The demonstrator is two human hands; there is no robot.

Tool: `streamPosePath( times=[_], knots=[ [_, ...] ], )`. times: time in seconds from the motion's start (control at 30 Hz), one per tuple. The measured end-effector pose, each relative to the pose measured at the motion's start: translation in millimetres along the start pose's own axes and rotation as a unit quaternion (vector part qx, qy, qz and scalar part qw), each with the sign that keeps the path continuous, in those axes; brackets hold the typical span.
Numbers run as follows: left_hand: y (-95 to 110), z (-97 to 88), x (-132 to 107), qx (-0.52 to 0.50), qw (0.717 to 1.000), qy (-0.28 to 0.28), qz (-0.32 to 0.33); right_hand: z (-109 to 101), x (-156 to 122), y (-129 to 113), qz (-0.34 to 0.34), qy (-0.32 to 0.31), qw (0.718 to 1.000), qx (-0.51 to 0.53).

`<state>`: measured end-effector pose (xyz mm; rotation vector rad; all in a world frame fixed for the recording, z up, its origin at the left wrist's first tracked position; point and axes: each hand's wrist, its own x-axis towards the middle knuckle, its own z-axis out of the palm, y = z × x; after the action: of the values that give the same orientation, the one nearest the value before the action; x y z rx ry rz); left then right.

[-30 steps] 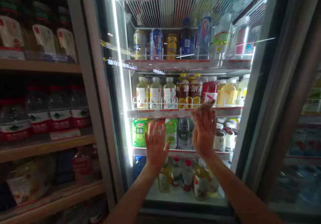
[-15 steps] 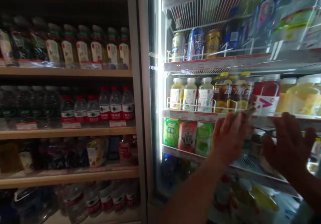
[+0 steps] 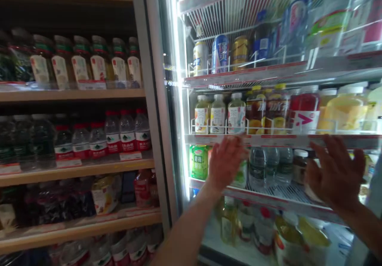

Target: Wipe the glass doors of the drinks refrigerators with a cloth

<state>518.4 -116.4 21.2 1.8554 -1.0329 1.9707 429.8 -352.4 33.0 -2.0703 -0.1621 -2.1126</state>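
I face a lit drinks fridge (image 3: 176, 111) with wire shelves. My left hand (image 3: 226, 163) is raised with its fingers spread, in front of the green-label bottle (image 3: 198, 162) and the cartons on the third shelf (image 3: 268, 197). It holds nothing. My right hand (image 3: 336, 174) is up at the right, fingers apart, near the clear water bottles (image 3: 270, 166) and small dark jars (image 3: 299, 166). Pale tea bottles (image 3: 219, 113) and a red drink bottle (image 3: 305, 109) stand on the shelf above. Cans (image 3: 220, 53) stand higher up.
To the left, wooden shelves (image 3: 74, 170) carry rows of water bottles with red caps (image 3: 123, 130), amber tea bottles (image 3: 98, 62) above and packets below. The fridge's grey frame (image 3: 149, 99) separates the two. More bottles (image 3: 238, 222) stand on the fridge's lowest shelf.
The view has swung left, bringing the wooden shelves into view. My hands have moved apart: the left is now before the green cartons and the right out at the right.
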Motion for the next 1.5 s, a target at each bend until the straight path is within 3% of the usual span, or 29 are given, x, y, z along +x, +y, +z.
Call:
streamPosePath(
  times=[0.1,0.17,0.23,0.3,0.37,0.4,0.5,0.53,0.6,0.7,0.77,0.8,0.93,0.97,1.0,1.07,1.13,1.17,1.2,1.3,1.33,1.37,1.43,1.5],
  knots=[
    [-43,-8.9,2,0.052,0.976,0.110,-0.181,3,-2,7,-0.034,-0.001,0.999,-0.030],
    [-42,-5.0,7,0.045,0.966,0.126,-0.221,5,-3,11,-0.046,-0.001,0.998,-0.043],
    [-19,3.5,13,0.014,0.987,0.077,-0.143,5,-2,15,-0.062,-0.001,0.997,-0.052],
    [1,8.4,18,-0.011,1.000,0.010,0.000,5,-1,19,-0.108,0.010,0.992,-0.066],
    [-5,4.0,22,0.000,0.998,-0.006,0.066,4,0,23,-0.145,0.006,0.986,-0.082],
    [-18,-1.4,22,0.019,0.999,0.010,0.048,3,-1,24,-0.152,0.002,0.985,-0.088],
    [-68,-18.5,21,0.088,0.976,0.108,-0.166,4,-4,25,-0.139,-0.008,0.985,-0.100],
    [-77,-21.0,20,0.100,0.963,0.141,-0.207,4,-5,23,-0.135,-0.006,0.986,-0.103],
    [-75,-19.5,20,0.085,0.970,0.129,-0.189,4,-1,18,-0.117,-0.010,0.988,-0.101],
    [-47,-9.3,23,0.025,0.998,0.048,-0.035,6,19,7,-0.113,-0.030,0.989,-0.093],
    [-42,-6.3,28,0.011,0.999,0.016,0.028,8,37,2,-0.119,-0.034,0.986,-0.107],
    [-46,-6.8,31,0.018,0.999,0.025,0.016,10,45,0,-0.118,-0.034,0.986,-0.116],
    [-68,-9.1,50,0.070,0.968,0.160,-0.182,15,57,-1,-0.129,-0.033,0.983,-0.128],
    [-66,-7.5,55,0.066,0.967,0.166,-0.182,15,56,-1,-0.138,-0.026,0.982,-0.128],
    [-60,-5.2,60,0.055,0.977,0.147,-0.143,15,54,0,-0.145,-0.018,0.981,-0.129],
    [-48,-1.3,71,0.027,0.998,0.061,0.014,15,52,2,-0.153,-0.010,0.980,-0.129],
    [-47,-1.8,81,0.023,0.993,-0.005,0.119,13,51,3,-0.156,-0.015,0.979,-0.128],
    [-53,-3.8,85,0.031,0.993,-0.006,0.113,13,51,3,-0.157,-0.018,0.979,-0.128],
    [-61,-6.4,89,0.043,0.997,0.017,0.067,13,51,3,-0.156,-0.019,0.979,-0.128],
    [-80,-11.8,97,0.059,0.980,0.142,-0.122,13,52,3,-0.154,-0.015,0.980,-0.129],
    [-79,-11.5,96,0.052,0.980,0.147,-0.126,14,52,3,-0.155,-0.012,0.980,-0.128],
    [-75,-10.1,95,0.040,0.987,0.129,-0.092,14,52,3,-0.155,-0.010,0.980,-0.127],
    [-61,-6.6,91,0.015,0.997,0.045,0.053,14,52,3,-0.156,-0.011,0.980,-0.123],
    [-55,-5.9,89,0.010,0.988,-0.010,0.154,14,52,3,-0.157,-0.011,0.980,-0.117]
  ],
)
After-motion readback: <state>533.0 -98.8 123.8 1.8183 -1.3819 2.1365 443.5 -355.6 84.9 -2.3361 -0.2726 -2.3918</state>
